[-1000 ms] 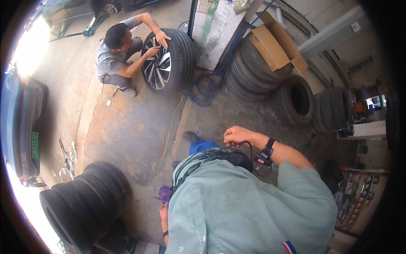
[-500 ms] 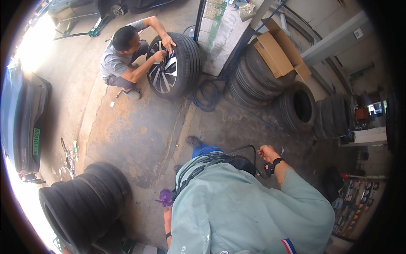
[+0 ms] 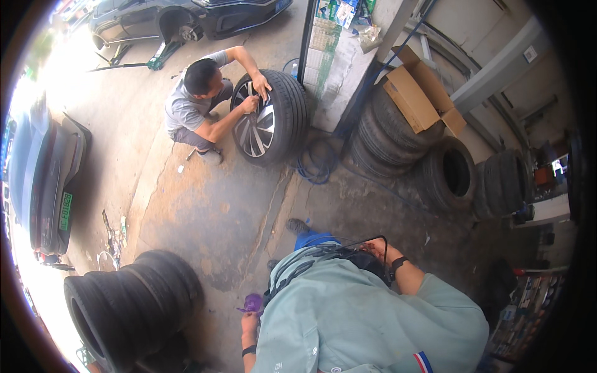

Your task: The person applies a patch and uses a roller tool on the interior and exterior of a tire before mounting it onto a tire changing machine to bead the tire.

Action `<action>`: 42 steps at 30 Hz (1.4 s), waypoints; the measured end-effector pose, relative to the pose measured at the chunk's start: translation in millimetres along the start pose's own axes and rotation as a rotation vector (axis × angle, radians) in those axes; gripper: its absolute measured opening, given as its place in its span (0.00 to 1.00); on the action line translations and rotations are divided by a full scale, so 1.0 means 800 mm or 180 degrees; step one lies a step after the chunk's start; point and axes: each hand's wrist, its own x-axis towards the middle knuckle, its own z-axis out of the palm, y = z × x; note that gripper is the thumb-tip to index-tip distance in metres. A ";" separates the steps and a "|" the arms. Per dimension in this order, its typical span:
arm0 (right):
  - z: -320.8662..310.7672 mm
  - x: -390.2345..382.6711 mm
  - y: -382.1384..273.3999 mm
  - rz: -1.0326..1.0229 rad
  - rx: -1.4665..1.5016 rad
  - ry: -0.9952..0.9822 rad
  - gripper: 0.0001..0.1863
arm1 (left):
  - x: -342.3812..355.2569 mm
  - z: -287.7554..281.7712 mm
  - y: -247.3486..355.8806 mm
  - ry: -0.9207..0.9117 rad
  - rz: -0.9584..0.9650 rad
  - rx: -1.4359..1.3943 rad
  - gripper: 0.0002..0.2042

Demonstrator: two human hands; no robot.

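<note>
At my left side, my left hand [image 3: 249, 322] is closed on a purple, see-through object [image 3: 252, 303]. Its exact kind is too small to make out. My right hand [image 3: 375, 248] is at my waist, against a black pouch [image 3: 368, 263] and beside a looped black cable [image 3: 385, 248]. The fingers of this hand are mostly hidden. Dark bands are on both wrists. Ahead, a co-worker [image 3: 198, 102] squats with both hands at the spokes of an upright wheel with a tyre [image 3: 292, 118].
Tyres [image 3: 134, 304] are stacked at the near left. More tyres [image 3: 385, 137] stand at the right, with an open cardboard box [image 3: 413, 102] on top. A blue hose [image 3: 317, 165] lies coiled on the floor. Cars [image 3: 46, 180] stand at the left and far side.
My right hand has moved inward from the right to the pouch at my waist. The left hand still has the purple object. The whole view has shifted slightly.
</note>
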 end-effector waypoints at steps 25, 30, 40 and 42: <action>0.024 0.009 -0.020 -0.0071 -0.0102 0.0196 0.04 | 0.106 0.047 -0.183 -0.0037 0.0174 0.0173 0.19; 0.031 -0.008 -0.030 0.0055 -0.0042 0.0482 0.04 | 0.043 0.024 -0.087 -0.0282 0.0102 -0.0069 0.17; 0.045 -0.028 -0.036 -0.0110 -0.0355 0.0615 0.04 | 0.028 0.020 -0.062 -0.0310 0.0044 0.0158 0.18; 0.048 -0.027 -0.036 -0.0123 -0.0374 0.0592 0.04 | 0.038 0.019 -0.070 -0.0335 0.0094 0.0210 0.19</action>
